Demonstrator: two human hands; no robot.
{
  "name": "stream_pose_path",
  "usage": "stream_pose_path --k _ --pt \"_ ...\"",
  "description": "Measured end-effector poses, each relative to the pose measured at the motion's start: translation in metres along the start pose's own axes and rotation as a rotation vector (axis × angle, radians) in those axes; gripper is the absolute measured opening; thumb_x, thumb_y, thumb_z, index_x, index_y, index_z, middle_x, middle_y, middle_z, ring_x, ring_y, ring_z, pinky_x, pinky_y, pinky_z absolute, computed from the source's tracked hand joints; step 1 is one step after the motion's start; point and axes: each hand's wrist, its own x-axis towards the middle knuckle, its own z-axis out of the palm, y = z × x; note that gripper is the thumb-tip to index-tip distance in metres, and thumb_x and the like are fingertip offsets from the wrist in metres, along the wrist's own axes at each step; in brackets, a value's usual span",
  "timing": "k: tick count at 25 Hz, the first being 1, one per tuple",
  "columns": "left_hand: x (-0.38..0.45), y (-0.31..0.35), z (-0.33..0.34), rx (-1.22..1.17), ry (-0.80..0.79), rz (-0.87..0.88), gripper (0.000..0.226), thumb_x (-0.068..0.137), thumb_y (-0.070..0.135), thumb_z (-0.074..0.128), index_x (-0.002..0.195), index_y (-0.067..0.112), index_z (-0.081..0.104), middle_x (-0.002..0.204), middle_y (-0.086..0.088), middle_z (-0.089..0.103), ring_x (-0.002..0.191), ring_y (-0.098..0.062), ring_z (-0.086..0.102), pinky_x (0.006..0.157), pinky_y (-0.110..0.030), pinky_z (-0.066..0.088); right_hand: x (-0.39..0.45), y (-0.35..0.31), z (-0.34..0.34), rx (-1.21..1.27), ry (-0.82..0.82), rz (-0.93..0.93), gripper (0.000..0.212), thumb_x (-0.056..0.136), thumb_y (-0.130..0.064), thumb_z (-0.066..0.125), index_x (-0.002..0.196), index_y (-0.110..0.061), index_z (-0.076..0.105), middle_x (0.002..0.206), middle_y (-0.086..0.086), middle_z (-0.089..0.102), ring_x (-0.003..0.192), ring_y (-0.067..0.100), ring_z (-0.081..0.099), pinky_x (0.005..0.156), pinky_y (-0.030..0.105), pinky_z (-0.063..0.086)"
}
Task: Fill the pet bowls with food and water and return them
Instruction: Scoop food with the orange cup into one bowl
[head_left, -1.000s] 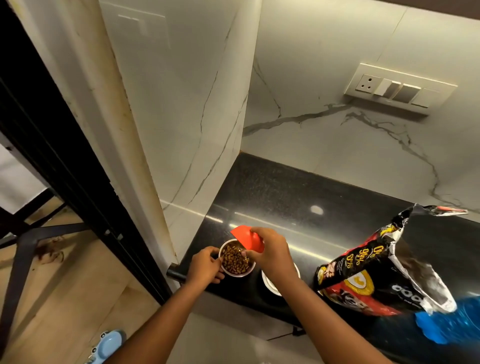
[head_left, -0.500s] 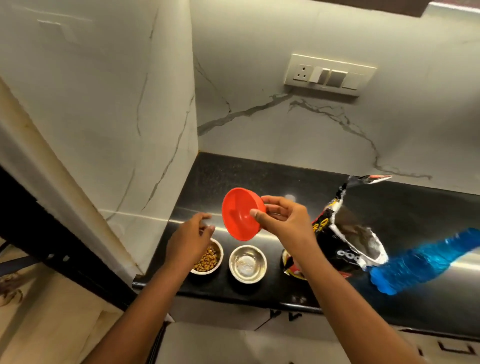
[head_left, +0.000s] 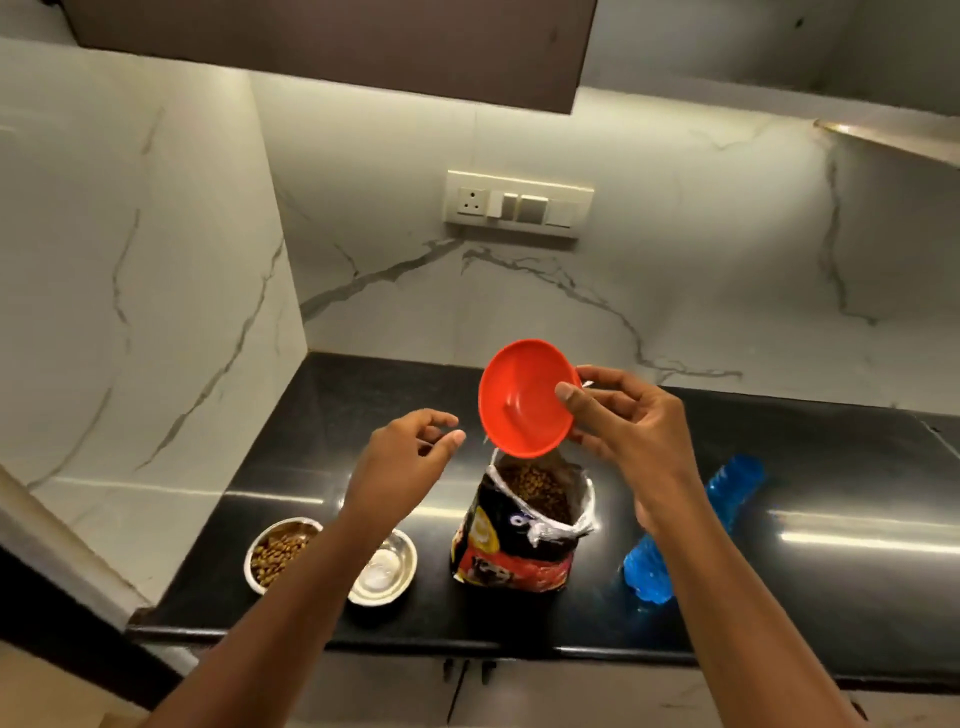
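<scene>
In the head view we see the right hand (head_left: 631, 431) pinching the rim of a red plastic scoop (head_left: 524, 397), thumb on the inside and the other fingers curled behind it; the scoop is round, smooth and empty, tilted with its hollow facing us, just above the open food bag (head_left: 511, 540). The left hand (head_left: 402, 457) holds nothing, its fingers loosely bent and a little apart, in the air to the left of the scoop. Half a second ago this hand was low over the bowl with kibble (head_left: 278, 553) and the scoop was above the two bowls; now both hands are higher and the scoop is over the bag, which stands upright in the middle. The second bowl (head_left: 392, 569), shiny steel and without food, stands just right of the first, partly hidden by the left forearm. Both bowls are near the front edge of the glossy black counter (head_left: 831, 519). A crinkled blue plastic bottle (head_left: 722, 509) lies right of the bag.
</scene>
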Motion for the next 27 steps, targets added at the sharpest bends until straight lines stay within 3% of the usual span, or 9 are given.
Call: stream_pose_path --k 6,11,17,23,27 --pt "-0.007 0.036 0.041 0.059 0.029 -0.049 0.038 0.079 0.05 0.074 0.108 0.027 0.071 0.088 0.013 0.073 0.083 -0.001 0.069 0.08 -0.033 0.06 0.026 0.027 -0.067 -0.195 -0.103 0.038 0.035 0.074 -0.031 0.09 0.104 -0.02 0.075 0.087 0.006 0.08 0.082 0.021 0.078 0.079 0.048 0.065" --pt "-0.019 0.053 0.061 0.009 0.068 -0.105 0.034 0.08 0.027 0.078 0.113 0.021 0.069 0.09 0.004 0.072 0.086 -0.013 0.071 0.075 -0.031 0.059 0.031 0.067 -0.048 -0.6 -0.25 -0.047 0.041 0.076 -0.041 0.084 0.111 -0.023 0.073 0.097 0.001 0.076 0.084 0.013 0.072 0.074 0.027 0.061" --pt "-0.037 0.064 0.068 0.029 0.123 -0.141 0.039 0.083 0.012 0.075 0.12 0.019 0.066 0.094 0.005 0.069 0.09 -0.01 0.067 0.079 -0.029 0.059 0.051 0.104 -0.021 -0.95 -0.477 -0.022 0.022 0.085 -0.029 0.077 0.104 -0.02 0.077 0.107 0.005 0.076 0.102 0.025 0.071 0.091 0.038 0.059" --pt "-0.05 0.07 0.074 0.076 0.194 -0.066 0.035 0.085 0.028 0.074 0.118 0.027 0.064 0.113 0.008 0.063 0.104 -0.007 0.06 0.086 -0.023 0.047 0.066 0.101 -0.028 -0.962 -0.507 -0.051 0.032 0.083 -0.022 0.082 0.114 -0.015 0.075 0.113 0.009 0.074 0.105 0.027 0.07 0.093 0.039 0.058" --pt "-0.05 0.082 0.078 0.035 0.24 -0.024 0.027 0.088 0.026 0.07 0.115 0.024 0.067 0.108 0.012 0.067 0.102 -0.002 0.062 0.076 -0.01 0.044 0.066 0.085 -0.05 -0.791 -0.459 -0.097 0.038 0.082 -0.018 0.084 0.118 -0.019 0.073 0.109 0.005 0.075 0.099 0.019 0.071 0.095 0.038 0.059"
